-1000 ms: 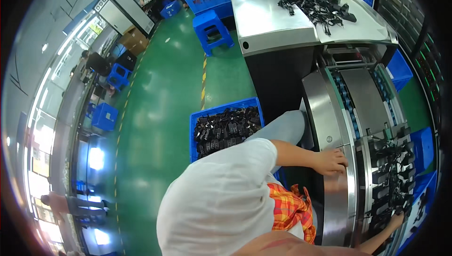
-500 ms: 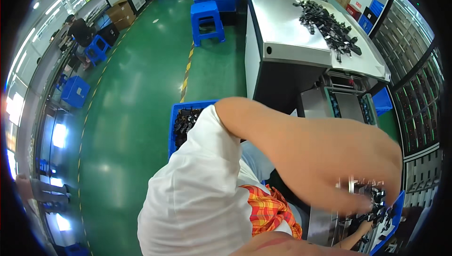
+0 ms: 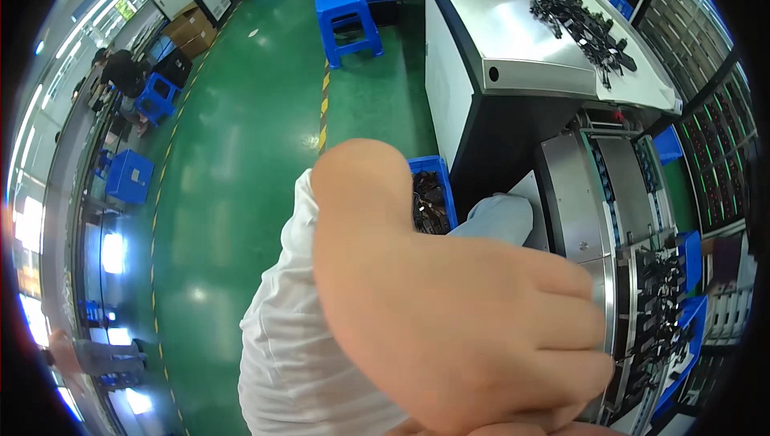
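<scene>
My left hand (image 3: 481, 328) fills the lower middle, its back toward me, the forearm bent out of a white sleeve (image 3: 321, 356). Its fingers are curled and pressed together; whatever they may hold is hidden beneath. At the bottom edge, skin just below it looks like part of my right hand (image 3: 513, 429), touching or very close to the left; its fingers cannot be made out. Right of the left hand, several small black parts (image 3: 662, 300) sit in a row along a metal conveyor track (image 3: 630, 171).
A white-topped machine (image 3: 489, 11) bears a pile of black parts (image 3: 577, 23). Blue bins (image 3: 453, 195) stand by my leg (image 3: 501, 215) and beyond the track. A blue stool (image 3: 349, 23) stands ahead on the green floor. A seated person (image 3: 124, 75) is at the far-left bench.
My left hand has drawn back leftward and down from the black parts at the right, toward my body. The view has shifted, so the row of parts on the track now shows.
</scene>
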Demonstrator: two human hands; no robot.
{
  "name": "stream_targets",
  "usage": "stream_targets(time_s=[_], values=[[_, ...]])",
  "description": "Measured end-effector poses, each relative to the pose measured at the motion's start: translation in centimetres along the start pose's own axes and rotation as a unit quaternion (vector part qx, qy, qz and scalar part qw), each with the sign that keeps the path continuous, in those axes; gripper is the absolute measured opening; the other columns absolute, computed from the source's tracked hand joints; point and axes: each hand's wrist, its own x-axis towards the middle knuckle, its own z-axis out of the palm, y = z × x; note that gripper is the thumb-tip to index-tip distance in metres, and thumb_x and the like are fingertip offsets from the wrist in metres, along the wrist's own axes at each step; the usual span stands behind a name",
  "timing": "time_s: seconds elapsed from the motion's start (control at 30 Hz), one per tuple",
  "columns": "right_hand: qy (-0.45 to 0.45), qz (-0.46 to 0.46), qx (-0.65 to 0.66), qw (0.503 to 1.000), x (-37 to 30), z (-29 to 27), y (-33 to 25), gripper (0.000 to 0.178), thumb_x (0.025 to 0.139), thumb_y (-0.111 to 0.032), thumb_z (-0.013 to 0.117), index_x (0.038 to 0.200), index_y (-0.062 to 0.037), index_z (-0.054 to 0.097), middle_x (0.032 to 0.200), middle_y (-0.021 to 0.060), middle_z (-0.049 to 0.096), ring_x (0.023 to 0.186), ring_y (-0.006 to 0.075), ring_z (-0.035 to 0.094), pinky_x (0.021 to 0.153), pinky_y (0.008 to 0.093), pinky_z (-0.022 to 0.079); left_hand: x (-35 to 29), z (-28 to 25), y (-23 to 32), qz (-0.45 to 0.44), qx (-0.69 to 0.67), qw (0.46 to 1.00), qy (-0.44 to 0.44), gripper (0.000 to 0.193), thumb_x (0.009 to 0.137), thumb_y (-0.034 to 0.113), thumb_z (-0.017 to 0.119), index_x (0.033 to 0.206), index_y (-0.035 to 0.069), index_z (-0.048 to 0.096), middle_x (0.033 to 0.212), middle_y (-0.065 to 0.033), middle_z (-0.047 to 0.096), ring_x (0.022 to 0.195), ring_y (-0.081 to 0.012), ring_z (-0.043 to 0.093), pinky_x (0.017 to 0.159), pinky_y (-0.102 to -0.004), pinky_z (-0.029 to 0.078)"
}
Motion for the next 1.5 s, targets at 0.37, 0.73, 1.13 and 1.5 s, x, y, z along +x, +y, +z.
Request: stream_targets(time_s=[0.37,0.73,1.13,1.5], values=[[-0.095,0.115,0.139,0.979,-5.8,1.8,-10.2,0.015,0.083,-0.005,0.054,0.095,0.001,0.061,0.094,0.013,0.063,0.09,0.0234,0.061,0.077,0.0318,0.05,1.5,6.1,-6.6,0.131,-0.405,0.89,-0.165,0.015,0.084,0.016,0.053,0.075,0.005,0.053,0.076,-0.0062,0.049,0.066,-0.0194,0.049,0.058,-0.0308,0.041],[-0.13,0.135,0.18,0.966,-7.2,5.0,-12.9,0.017,0.081,0.001,0.051,0.095,0.0001,0.06,0.094,0.0089,0.061,0.088,0.0174,0.058,0.077,0.0272,0.046,4.9,19.4,-7.3,0.275,-0.751,0.519,-0.302,0.02,0.083,0.022,0.057,0.09,0.003,0.06,0.09,-0.0094,0.058,0.081,-0.0196,0.055,0.069,-0.0325,0.044],[-0.17,0.157,0.211,0.95,-7.3,6.0,-12.5,0.012,0.082,0.001,0.05,0.089,-0.0009,0.059,0.087,0.0053,0.059,0.077,0.0143,0.055,0.07,0.0255,0.044,6.5,24.3,-23.0,-0.151,-0.662,0.546,-0.491,0.033,0.083,0.027,0.059,0.106,0.002,0.063,0.103,-0.0096,0.064,0.09,-0.0176,0.06,0.081,-0.0311,0.045],[-0.151,0.096,0.035,0.983,-6.6,5.8,-16.3,0.01,0.072,0.003,0.049,0.076,-0.0028,0.056,0.074,0.008,0.053,0.063,0.0198,0.051,0.057,0.0282,0.041,7.5,25.6,-61.2,-0.38,0.173,0.909,0.014,0.027,0.074,0.017,0.056,0.097,0.01,0.068,0.095,-0.0151,0.066,0.092,-0.0303,0.062,0.082,-0.0384,0.047]])
